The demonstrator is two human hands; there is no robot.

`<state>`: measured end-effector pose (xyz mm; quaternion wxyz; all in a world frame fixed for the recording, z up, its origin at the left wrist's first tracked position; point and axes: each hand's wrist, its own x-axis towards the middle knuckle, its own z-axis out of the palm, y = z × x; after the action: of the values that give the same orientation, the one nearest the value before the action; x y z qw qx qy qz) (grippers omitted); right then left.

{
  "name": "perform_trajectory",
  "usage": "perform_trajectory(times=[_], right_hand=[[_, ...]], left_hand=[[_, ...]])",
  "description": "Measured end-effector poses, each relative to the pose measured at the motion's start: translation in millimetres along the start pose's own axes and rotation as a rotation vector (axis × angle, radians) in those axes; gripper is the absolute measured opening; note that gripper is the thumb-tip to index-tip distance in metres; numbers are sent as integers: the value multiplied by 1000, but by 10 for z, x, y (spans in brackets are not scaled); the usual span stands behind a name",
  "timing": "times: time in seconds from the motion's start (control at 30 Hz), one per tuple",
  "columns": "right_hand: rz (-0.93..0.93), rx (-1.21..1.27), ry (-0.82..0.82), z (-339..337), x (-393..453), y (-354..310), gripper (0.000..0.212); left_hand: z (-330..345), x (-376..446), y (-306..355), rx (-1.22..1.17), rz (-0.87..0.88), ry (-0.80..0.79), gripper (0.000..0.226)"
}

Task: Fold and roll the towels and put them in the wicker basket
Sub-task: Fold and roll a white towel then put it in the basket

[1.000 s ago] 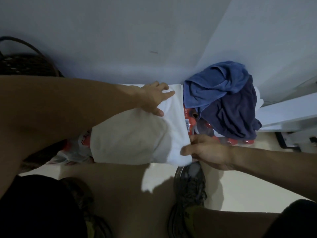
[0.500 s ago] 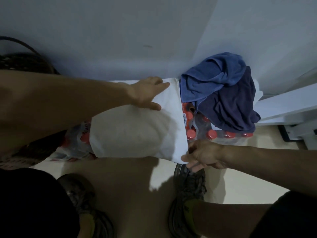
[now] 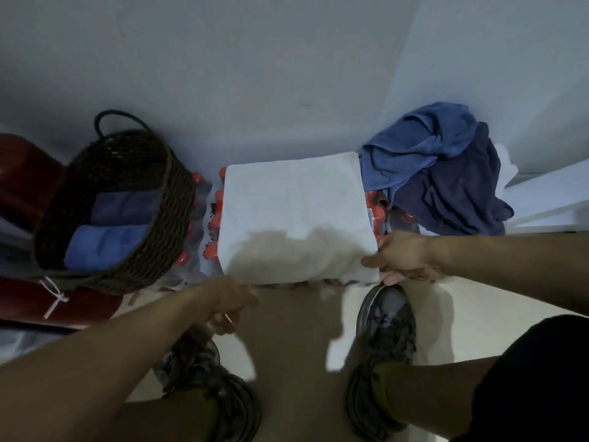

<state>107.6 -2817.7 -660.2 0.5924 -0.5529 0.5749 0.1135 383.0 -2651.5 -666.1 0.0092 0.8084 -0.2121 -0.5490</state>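
Right hand at towel corner.

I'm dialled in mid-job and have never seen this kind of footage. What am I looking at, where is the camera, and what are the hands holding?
There is no machine here. The single picture comes from a camera on a person's head, looking down at their own arms and shoes. A folded white towel lies spread on packs of red-capped bottles by the wall. The right hand pinches the towel's near right corner. The left hand is curled just below the near edge; whether it grips anything is unclear. To the left stands the wicker basket with two rolled blue towels inside. To the right lies a heap of unfolded blue towels.
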Motion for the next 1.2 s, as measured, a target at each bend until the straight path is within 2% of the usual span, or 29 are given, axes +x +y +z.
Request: perform_trajectory(times=[0.03, 0.1, 0.13, 0.2, 0.27, 0.33, 0.43, 0.5, 0.6, 0.7, 0.83, 0.97, 1.07, 1.2], right_hand=[[13, -11, 0, -2, -26, -33, 16], [34, -23, -24, 11, -89, -127, 21], [33, -17, -34, 26, -108, -168, 25], [30, -6, -4, 80, -132, -195, 35], [17, 38, 91, 183, -139, -136, 44], [-22, 154, 221, 321, -142, -21, 39], [-79, 245, 329, 523, -165, 182, 24], [-92, 292, 280, 598, -188, 288, 24], [-82, 314, 232, 606, -227, 371, 23], [-82, 332, 256, 547, -277, 422, 18], [-20, 348, 240, 501, -328, 531, 16], [46, 331, 190, 543, -348, 557, 10], [96, 316, 139, 519, -372, 547, 15], [0, 113, 155, 415, -451, 508, 12]], left_hand=[[97, 58, -114, -177, -9, -15, 40], [246, 202, -262, -392, 175, 159, 51], [321, 236, -289, -503, 260, 239, 48], [424, 257, -287, -815, 359, 248, 31], [442, 288, -315, -1158, 296, 197, 27], [389, 365, -363, -1326, 231, 204, 22], [252, 401, -422, -1267, 248, 209, 18], [163, 380, -460, -1198, 283, 220, 24], [105, 320, -567, -1189, 314, 178, 18], [54, 291, -674, -1044, 342, 181, 17], [4, 176, -678, -825, 305, 100, 14], [-20, 138, -673, -941, 307, 83, 15], [-60, 79, -661, -976, 251, 36, 17], [-220, -108, -533, -520, 309, 61, 16]])
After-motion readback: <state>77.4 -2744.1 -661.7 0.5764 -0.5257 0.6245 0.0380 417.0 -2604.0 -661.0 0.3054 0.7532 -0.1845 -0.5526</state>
